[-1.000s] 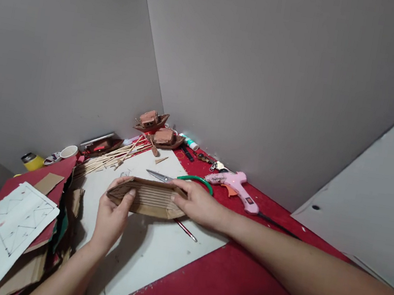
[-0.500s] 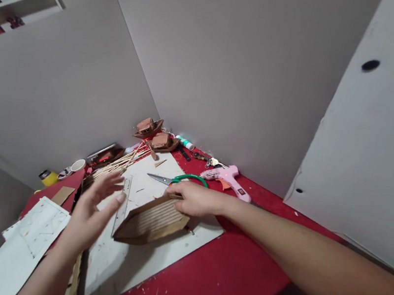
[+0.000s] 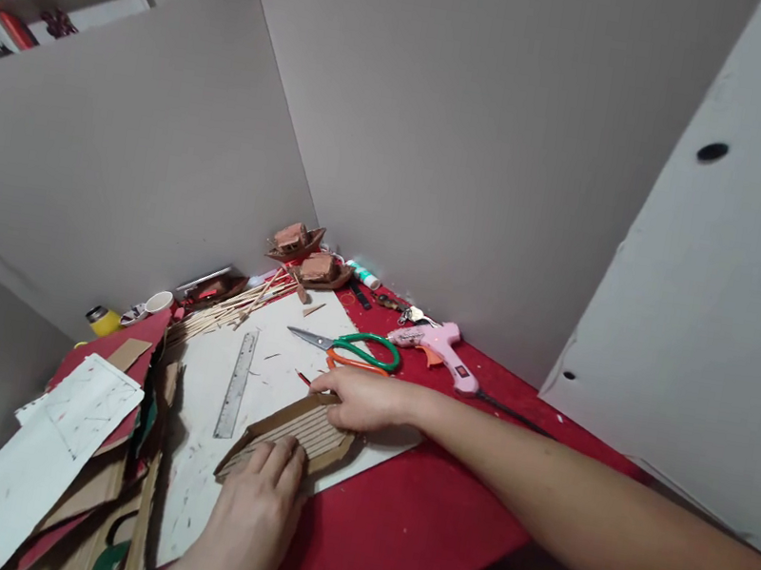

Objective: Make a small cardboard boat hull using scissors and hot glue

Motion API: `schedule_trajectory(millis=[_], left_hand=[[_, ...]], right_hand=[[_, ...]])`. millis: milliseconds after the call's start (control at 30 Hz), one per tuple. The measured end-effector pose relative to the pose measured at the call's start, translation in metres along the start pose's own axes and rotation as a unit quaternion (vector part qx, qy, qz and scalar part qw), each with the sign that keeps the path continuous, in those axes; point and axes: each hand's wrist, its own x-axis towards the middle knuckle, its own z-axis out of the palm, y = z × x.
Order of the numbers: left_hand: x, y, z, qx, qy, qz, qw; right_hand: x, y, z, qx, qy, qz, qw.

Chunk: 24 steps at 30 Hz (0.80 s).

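A boat-shaped cardboard piece (image 3: 321,432) with a ridged inside lies low over the white board. My right hand (image 3: 358,399) grips its far right edge, fingers closed round the rim. Bent fingers of my left hand (image 3: 265,488) rest on the near left part of the piece and hide it there. Just beyond my right hand are scissors (image 3: 370,351) with green and orange handles. A clear ruler (image 3: 235,387) lies on the white board (image 3: 192,448), left of the piece.
Behind the board are two small brown model boats (image 3: 317,269) and thin wooden sticks (image 3: 232,312). A pink glue gun (image 3: 447,346) lies on the red table (image 3: 401,520). Stacked cardboard (image 3: 93,500) and a drawn-on paper sheet (image 3: 55,446) are at left. Grey panels rise behind.
My left hand has moved right and down onto the cardboard piece, uncovering the ruler. The piece sits slightly lower and flatter, still in my right hand. The view has shifted a little.
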Motion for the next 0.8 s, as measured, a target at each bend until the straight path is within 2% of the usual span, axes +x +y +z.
schedule_trajectory(millis=[133, 267, 367, 467, 600, 700, 800], left_hand=[[0.0, -0.008, 0.016, 0.03, -0.002, 0.022, 0.999], [-0.001, -0.011, 0.024, 0.018, 0.002, 0.027, 0.999], [-0.002, -0.011, 0.025, 0.013, 0.016, 0.036, 0.999], [-0.003, -0.009, 0.024, 0.012, 0.03, 0.032, 0.999], [-0.006, -0.006, 0.022, 0.011, 0.051, 0.032, 0.998], [-0.009, -0.004, 0.021, 0.005, 0.052, 0.03, 0.998], [-0.01, -0.002, 0.021, 0.005, 0.043, 0.027, 0.999]], right_hand=[[-0.004, -0.001, -0.01, -0.054, 0.07, 0.037, 0.995], [-0.013, 0.004, -0.034, -0.114, 0.141, 0.11, 0.977], [-0.023, 0.007, -0.053, -0.187, 0.169, 0.158, 0.955], [-0.035, 0.013, -0.061, -0.278, 0.152, 0.221, 0.922], [-0.05, 0.029, -0.054, -0.358, 0.108, 0.301, 0.877], [-0.057, 0.048, -0.044, -0.342, 0.079, 0.342, 0.871], [-0.058, 0.067, -0.035, -0.302, 0.099, 0.364, 0.875]])
